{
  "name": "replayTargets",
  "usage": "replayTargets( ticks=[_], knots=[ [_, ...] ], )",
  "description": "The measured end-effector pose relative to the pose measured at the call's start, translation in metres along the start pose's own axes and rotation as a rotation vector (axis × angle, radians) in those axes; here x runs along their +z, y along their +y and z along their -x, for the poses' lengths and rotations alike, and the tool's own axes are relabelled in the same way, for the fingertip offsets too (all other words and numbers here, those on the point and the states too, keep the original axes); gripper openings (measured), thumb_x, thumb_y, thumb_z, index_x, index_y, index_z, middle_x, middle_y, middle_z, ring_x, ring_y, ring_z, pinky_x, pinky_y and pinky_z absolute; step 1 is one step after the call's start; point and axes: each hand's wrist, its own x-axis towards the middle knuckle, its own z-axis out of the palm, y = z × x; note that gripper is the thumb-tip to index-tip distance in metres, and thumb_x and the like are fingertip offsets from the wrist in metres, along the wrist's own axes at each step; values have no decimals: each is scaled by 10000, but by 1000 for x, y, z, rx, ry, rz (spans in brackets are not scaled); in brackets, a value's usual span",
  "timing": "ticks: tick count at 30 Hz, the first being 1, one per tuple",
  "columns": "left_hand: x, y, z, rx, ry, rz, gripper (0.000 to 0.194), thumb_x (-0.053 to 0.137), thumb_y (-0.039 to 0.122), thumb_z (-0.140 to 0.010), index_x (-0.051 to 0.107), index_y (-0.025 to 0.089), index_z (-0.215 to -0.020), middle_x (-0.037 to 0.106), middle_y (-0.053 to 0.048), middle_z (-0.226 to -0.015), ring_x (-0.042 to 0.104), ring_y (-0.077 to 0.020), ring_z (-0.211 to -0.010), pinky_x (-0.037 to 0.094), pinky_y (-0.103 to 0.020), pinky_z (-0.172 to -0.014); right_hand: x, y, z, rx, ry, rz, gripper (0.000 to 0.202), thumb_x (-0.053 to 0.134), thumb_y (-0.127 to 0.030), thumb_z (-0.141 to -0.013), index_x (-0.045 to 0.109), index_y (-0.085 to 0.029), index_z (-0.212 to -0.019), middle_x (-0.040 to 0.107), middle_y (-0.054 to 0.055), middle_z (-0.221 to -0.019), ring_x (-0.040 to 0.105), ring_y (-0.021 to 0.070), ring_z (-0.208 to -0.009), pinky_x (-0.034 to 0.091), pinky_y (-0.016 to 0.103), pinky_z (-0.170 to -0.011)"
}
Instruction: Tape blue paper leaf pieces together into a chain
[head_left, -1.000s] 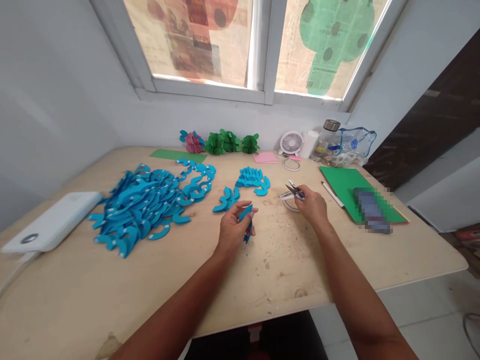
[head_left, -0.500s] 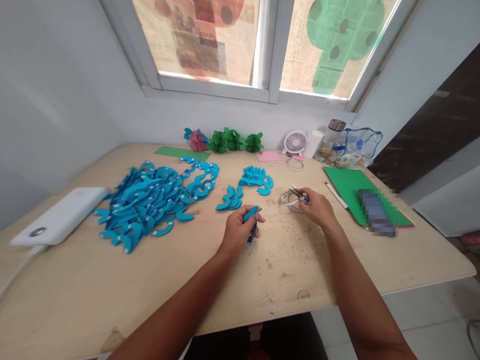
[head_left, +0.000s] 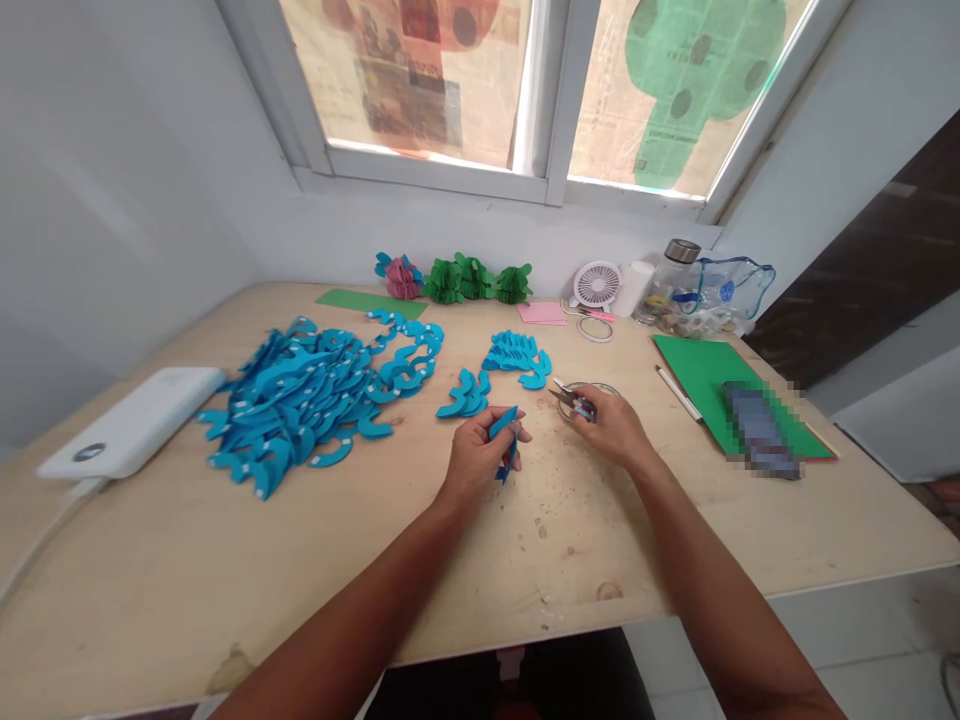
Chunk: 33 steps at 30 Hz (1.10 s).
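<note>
My left hand (head_left: 478, 452) is closed on a folded blue paper piece (head_left: 505, 424), pinched between thumb and fingers above the table. To its right, my right hand (head_left: 604, 425) grips a small pair of scissors (head_left: 574, 402), blades pointing left toward the blue piece but apart from it. A small white bit (head_left: 560, 384) shows by the blade tips. Partly hidden behind the right hand lies a ring-shaped roll of tape (head_left: 606, 386). Just beyond my left hand are a few blue arc-shaped pieces (head_left: 463, 396) and a cluster of more blue arcs (head_left: 514, 352).
A large heap of blue paper arcs (head_left: 307, 400) with white patches lies left, beside a white power bank (head_left: 135, 420). Paper figures (head_left: 471, 278), a small fan (head_left: 598, 286) and a bottle (head_left: 670, 282) line the wall. Green sheets (head_left: 697, 375) carry a blurred dark object (head_left: 761, 428).
My right hand has moved left with the scissors, away from the tape roll and nearer my left hand. The left hand still holds the blue piece. The view has shifted slightly.
</note>
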Motion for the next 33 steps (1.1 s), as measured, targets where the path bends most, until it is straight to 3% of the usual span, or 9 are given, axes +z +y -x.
replayTargets(
  ticks=[4, 9, 17, 22, 26, 33],
  knots=[
    [-3, 2, -3, 3, 17, 27, 276, 643, 323, -666, 610, 137, -867, 633, -4, -652, 488, -62, -367, 340, -193, -385, 6, -18, 5, -86, -20, 52, 279, 476, -220, -749, 619, -216, -989, 667, 26, -780, 568, 165, -682, 329, 245, -584],
    [-7, 5, -6, 3, 39, 49, 283, 668, 304, -643, 615, 136, -864, 616, 11, -621, 473, -53, -365, 331, -185, -383, 7, -28, 10, -186, -29, 105, 320, 473, -217, -771, 571, -239, -1074, 670, 20, -915, 586, 171, -769, 316, 247, -593],
    [-5, 4, -3, 21, 31, -71, 266, 651, 339, -667, 630, 146, -848, 565, 34, -553, 419, -57, -358, 307, -193, -365, 7, -35, 13, -222, -61, 296, 285, 435, -230, -823, 556, -226, -1081, 648, 56, -992, 575, 190, -803, 312, 266, -617],
    [-13, -1, -4, 321, 51, -472, 171, 604, 222, -702, 649, 170, -859, 575, 17, -607, 475, -88, -483, 375, -203, -467, 7, -38, 14, -226, -71, 333, 258, 433, -245, -838, 556, -220, -1064, 649, 50, -964, 573, 192, -794, 308, 273, -629],
    [-18, -2, -4, 559, 41, -806, 221, 568, 136, -712, 642, 193, -912, 634, -18, -766, 557, -123, -632, 429, -226, -591, 6, -40, 14, -229, -90, 354, 253, 428, -255, -849, 554, -214, -1065, 645, 55, -968, 570, 195, -805, 312, 279, -645],
    [-18, -3, -5, 694, 51, -1008, 177, 562, 135, -740, 614, 189, -900, 652, -30, -826, 598, -144, -689, 437, -237, -616, 4, -46, 16, -240, -135, 384, 214, 438, -243, -857, 567, -205, -1023, 642, 66, -988, 569, 192, -814, 320, 276, -656]
  ],
)
